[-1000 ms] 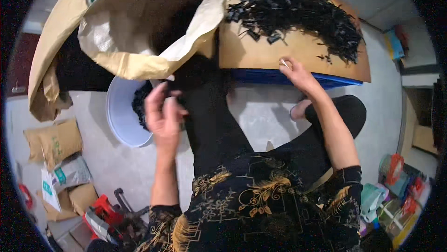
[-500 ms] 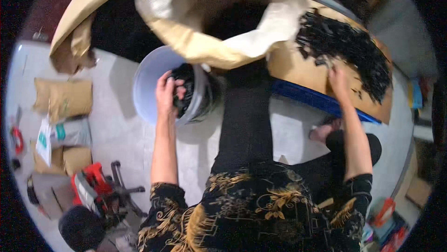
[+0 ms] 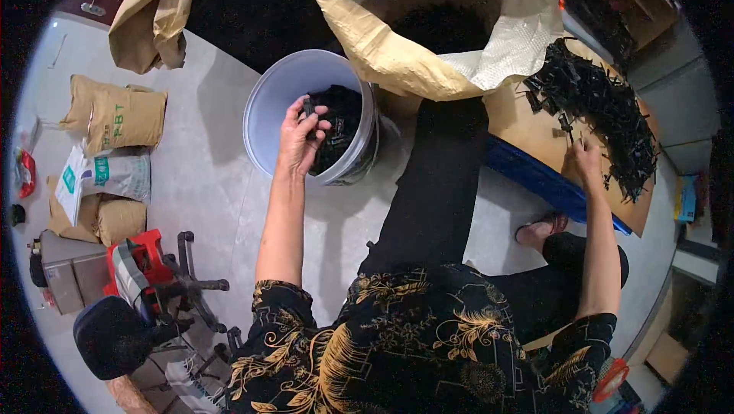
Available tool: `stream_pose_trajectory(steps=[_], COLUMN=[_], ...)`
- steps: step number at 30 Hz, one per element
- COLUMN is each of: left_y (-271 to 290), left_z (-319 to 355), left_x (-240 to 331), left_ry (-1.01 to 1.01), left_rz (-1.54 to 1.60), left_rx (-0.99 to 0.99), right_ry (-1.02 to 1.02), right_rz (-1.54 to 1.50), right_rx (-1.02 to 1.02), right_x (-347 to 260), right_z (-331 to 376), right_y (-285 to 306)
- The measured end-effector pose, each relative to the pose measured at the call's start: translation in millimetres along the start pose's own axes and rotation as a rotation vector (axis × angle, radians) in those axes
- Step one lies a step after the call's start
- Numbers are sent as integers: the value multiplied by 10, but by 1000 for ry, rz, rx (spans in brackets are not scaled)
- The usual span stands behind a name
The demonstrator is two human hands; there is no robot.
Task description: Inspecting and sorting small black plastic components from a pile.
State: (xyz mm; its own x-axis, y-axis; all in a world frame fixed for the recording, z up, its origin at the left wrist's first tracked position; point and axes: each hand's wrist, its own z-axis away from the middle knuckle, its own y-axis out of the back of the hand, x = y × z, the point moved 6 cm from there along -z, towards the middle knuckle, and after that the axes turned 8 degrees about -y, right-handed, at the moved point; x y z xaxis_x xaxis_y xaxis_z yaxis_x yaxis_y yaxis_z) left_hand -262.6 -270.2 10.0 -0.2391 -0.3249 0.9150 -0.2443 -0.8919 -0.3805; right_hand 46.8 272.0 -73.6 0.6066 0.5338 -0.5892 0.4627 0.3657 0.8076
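Observation:
My left hand [image 3: 297,139] is above the mouth of a pale plastic bucket [image 3: 264,100], palm turned up. Its curled fingers hold small black plastic pieces [image 3: 309,107]. More black pieces of the same sort lie inside the bucket. On the right, my right hand [image 3: 587,160] is closed in a pinch over a brown board, beside a heap of thin black plastic parts [image 3: 604,100]. What the pinched fingers grip is too small to make out. One loose black part [image 3: 566,125] lies just beyond the fingertips.
A large open paper sack [image 3: 428,70] with black material inside stands ahead, between bucket and board [image 3: 527,123]. A blue edge [image 3: 547,177] runs under the board. Filled sacks [image 3: 122,116] lie at far left, near a red stool [image 3: 138,261] and a dark chair [image 3: 115,337].
The whole view has shifted, with the bucket and board now farther right. My right hand has drawn back from the heap's edge toward me. My left hand stays over the bucket.

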Motion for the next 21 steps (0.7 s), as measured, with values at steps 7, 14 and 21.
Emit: stream_pose_trajectory(steps=[7,14,21], left_y=[371,-1822,-3175], left_z=[-54,1069,1310], left_x=[255,330,-901], left_ry=[-431,-807,-474], left_rz=[-1355,-855,-864], left_rx=[161,-462,-868], right_ry=[-493,-617,-623], right_rz=[-584,-996,-1171], right_rx=[-280,-510,-723], right_x=[-594,-1110,-1422], right_z=[265,850,1404], right_y=[93,449,370])
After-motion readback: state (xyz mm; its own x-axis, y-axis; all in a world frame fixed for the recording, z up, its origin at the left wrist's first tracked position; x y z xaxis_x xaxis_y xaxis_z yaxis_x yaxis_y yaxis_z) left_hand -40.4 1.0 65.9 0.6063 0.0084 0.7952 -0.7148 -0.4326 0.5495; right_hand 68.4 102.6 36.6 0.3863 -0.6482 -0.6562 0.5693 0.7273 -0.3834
